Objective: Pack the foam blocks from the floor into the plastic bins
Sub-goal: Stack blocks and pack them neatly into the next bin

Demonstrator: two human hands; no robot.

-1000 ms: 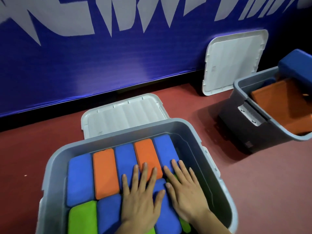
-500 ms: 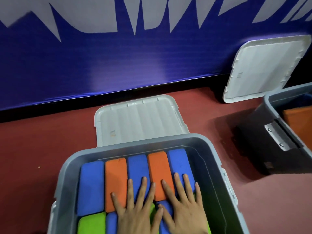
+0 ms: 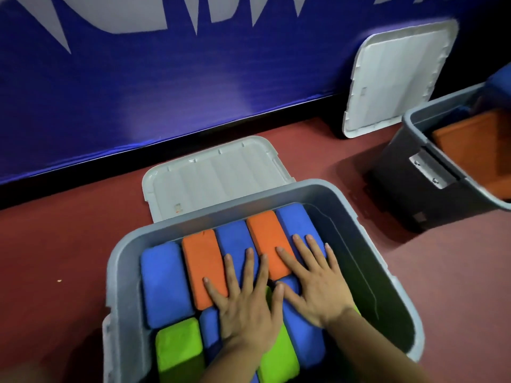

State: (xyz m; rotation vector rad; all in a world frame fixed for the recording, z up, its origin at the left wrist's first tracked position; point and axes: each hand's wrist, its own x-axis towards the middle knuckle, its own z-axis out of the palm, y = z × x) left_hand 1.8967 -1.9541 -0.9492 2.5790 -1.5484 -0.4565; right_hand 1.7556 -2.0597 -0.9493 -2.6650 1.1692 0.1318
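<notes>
Grey rectangular plastic bin (image 3: 249, 203) on the red floor (image 3: 55, 244), packed with rounded oblong foam blocks (image 3: 166, 280) in blue, orange and green. The blocks lie side by side in two rows, each long axis running from the person toward the blue wall (image 3: 138, 92). Left hand (image 3: 246, 308) and right hand (image 3: 315, 283) press flat on the blocks, fingers (image 3: 250, 264) straight, spread, pointing wallward and gripping nothing. A white ribbed lid (image 3: 215, 175) lies flat behind the bin. A second grey bin (image 3: 401, 172) stands well apart at right.
</notes>
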